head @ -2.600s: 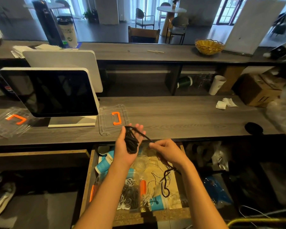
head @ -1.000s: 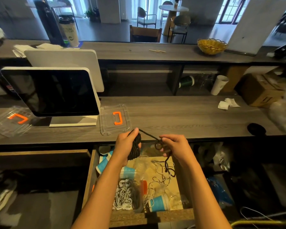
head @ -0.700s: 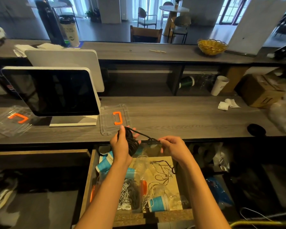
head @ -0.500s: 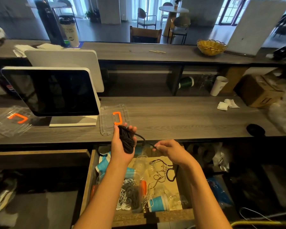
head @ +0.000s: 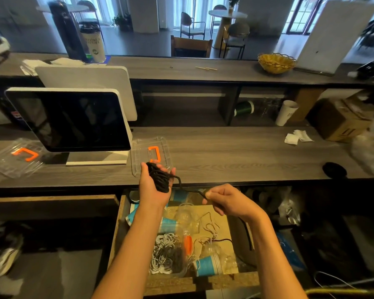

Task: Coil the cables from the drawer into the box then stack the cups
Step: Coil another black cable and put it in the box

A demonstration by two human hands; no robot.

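Above the open drawer [head: 173, 283], the left hand [head: 154, 187] cradles a wound black cable [head: 160, 178] — its loose strand runs to the right hand [head: 226, 200], pinched there — beside the counter [head: 246, 156].

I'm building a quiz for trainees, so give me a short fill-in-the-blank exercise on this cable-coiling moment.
1. The coiled bundle of black cable lies in the ____ hand.
2. The right hand pinches the cable's loose strand above the open ____.
3. The clear box in the drawer already holds coiled cables in black and ____.
4. The handle on the clear lid beside the monitor is ____.

Missing words: left; drawer; white; orange
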